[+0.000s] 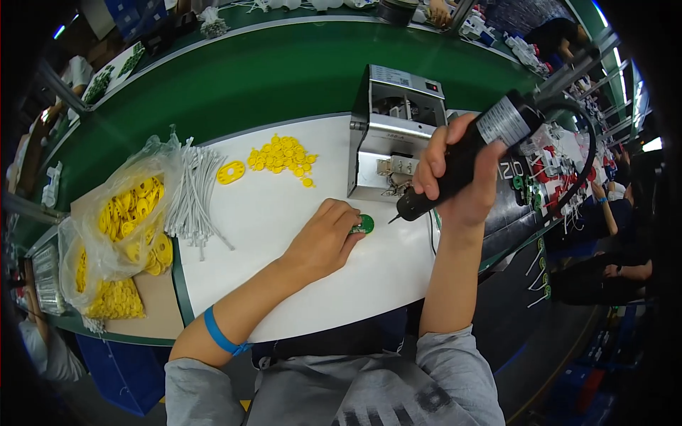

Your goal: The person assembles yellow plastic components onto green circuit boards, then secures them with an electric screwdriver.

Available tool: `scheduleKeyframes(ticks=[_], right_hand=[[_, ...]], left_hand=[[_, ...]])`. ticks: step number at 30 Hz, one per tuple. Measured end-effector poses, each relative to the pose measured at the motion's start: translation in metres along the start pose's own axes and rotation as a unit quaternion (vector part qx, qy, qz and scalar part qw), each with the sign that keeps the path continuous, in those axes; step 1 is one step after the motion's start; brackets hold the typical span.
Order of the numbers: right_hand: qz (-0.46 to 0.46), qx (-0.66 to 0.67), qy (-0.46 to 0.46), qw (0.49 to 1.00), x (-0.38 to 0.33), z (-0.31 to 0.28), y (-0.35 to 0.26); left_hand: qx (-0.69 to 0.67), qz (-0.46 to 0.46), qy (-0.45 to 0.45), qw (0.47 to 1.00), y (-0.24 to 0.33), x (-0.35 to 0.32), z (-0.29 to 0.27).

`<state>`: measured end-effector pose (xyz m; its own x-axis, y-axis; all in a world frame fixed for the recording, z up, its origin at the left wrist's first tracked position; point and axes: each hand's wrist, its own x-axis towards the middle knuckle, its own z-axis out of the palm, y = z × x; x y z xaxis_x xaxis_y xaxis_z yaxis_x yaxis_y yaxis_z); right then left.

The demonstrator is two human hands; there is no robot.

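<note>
On the white work surface (298,298), the fingers of my left hand (320,240) are closed on a small round green circuit board (365,225). A bit of yellow shows at the board's edge, and my fingers cover part of it. My right hand (465,188) is wrapped around a black electric screwdriver (457,157), raised and tilted, its thin bit pointing down and left. The bit's tip is apart from the board, to its right. Behind the screwdriver stands a metal box-shaped screw feeder (369,145).
Small yellow caps (280,154) lie in a pile beside a yellow oval plate (231,172). Left of them are white cable ties (193,186) and a plastic bag (117,224) of yellow parts. A green conveyor belt (284,78) runs behind. The screwdriver's cord (591,145) loops at right.
</note>
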<state>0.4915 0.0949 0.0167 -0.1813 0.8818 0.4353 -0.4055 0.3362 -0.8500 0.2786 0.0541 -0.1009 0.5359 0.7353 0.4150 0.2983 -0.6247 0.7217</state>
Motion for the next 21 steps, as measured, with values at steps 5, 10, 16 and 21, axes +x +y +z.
scheduleKeyframes(ticks=[5,10,16,21], right_hand=[[-0.087,-0.202,0.192,0.956,0.02,0.042,-0.01],[-0.117,-0.306,0.231,0.916,0.034,0.044,0.006],[-0.044,-0.252,0.196,0.947,0.017,0.051,0.005],[-0.05,-0.213,0.192,0.957,-0.02,0.05,0.031]], left_hand=[[0.021,0.024,0.023,0.999,0.002,0.007,0.008],[0.026,0.023,0.014,0.999,0.003,0.009,0.01],[0.032,0.027,0.022,0.999,-0.005,0.007,0.009],[0.023,0.019,0.021,0.999,-0.008,0.005,0.007]])
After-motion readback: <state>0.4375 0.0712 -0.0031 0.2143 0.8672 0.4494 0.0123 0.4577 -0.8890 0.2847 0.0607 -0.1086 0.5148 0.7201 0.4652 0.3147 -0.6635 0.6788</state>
